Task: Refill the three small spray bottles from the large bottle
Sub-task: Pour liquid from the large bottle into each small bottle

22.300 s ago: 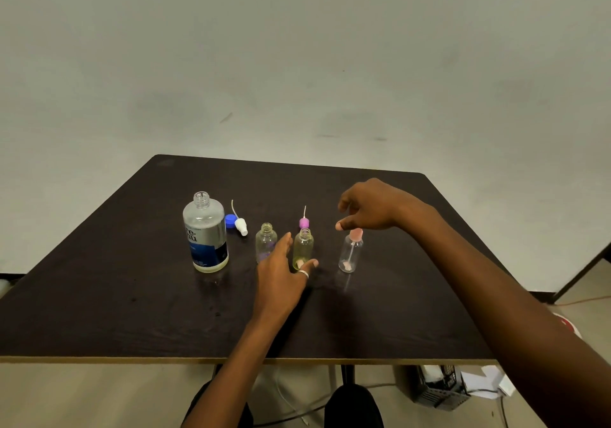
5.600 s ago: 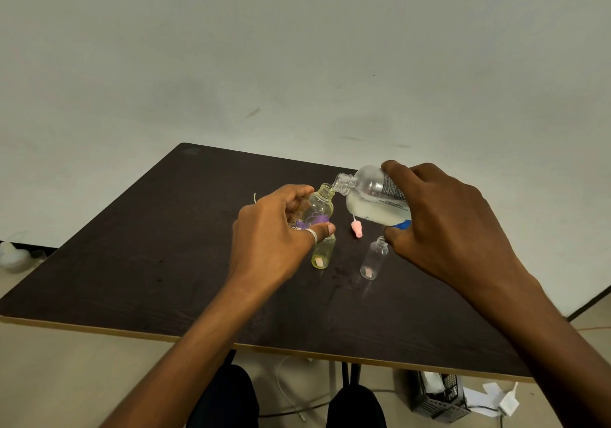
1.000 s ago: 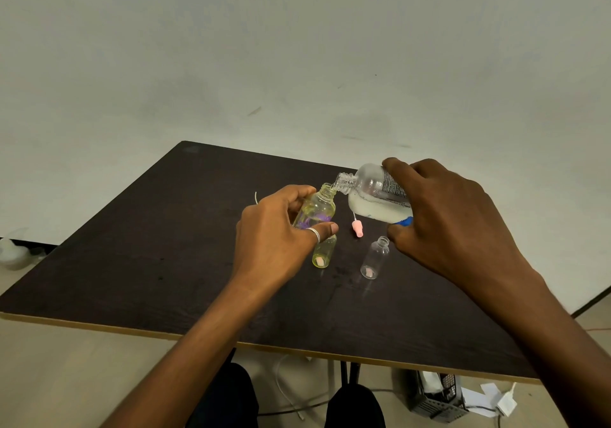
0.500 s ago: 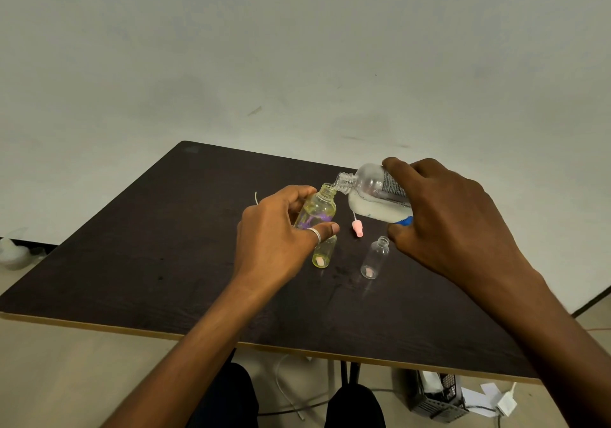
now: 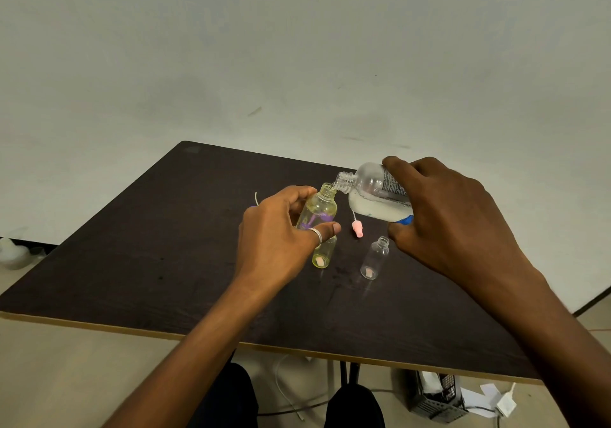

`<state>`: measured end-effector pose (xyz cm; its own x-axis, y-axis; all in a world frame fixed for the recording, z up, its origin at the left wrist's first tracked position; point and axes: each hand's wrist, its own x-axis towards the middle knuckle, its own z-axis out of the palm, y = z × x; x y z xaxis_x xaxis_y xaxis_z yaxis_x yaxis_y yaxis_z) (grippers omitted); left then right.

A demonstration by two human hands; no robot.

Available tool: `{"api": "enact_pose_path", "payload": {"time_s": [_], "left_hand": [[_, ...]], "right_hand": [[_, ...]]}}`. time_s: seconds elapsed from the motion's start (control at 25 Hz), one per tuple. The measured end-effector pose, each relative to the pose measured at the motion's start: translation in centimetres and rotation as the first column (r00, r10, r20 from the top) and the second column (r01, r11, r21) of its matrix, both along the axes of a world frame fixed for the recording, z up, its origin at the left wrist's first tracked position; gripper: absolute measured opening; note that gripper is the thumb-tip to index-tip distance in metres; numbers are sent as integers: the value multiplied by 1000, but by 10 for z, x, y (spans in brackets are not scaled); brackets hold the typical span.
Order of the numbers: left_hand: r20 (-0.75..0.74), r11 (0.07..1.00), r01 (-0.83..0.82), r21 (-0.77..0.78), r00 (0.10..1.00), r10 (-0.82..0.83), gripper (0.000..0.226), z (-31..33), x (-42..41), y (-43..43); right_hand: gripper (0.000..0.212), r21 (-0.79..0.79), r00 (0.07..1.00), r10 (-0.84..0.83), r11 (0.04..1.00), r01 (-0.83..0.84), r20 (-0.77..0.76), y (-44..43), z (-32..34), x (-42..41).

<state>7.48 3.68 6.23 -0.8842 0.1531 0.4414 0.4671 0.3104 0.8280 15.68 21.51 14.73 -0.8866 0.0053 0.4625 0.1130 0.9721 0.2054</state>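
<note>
Spray bottle (image 5: 319, 209) part-hidden by left hand (image 5: 274, 246), large bottle (image 5: 373, 193) by right hand (image 5: 456, 219)

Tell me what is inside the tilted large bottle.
Whitish liquid pools along the lower side of the large bottle; the upper part looks empty. The right hand covers its base end, so the rest is hidden.
</note>
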Motion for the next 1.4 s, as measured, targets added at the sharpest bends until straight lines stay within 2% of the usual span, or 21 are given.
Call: {"api": "enact_pose_path", "payload": {"time_s": [1.4], "left_hand": [[27, 998, 16, 53, 999, -18, 58, -4, 2, 4]], "right_hand": [[72, -3, 1000, 6, 1000, -6, -3, 1, -1, 0]]}}
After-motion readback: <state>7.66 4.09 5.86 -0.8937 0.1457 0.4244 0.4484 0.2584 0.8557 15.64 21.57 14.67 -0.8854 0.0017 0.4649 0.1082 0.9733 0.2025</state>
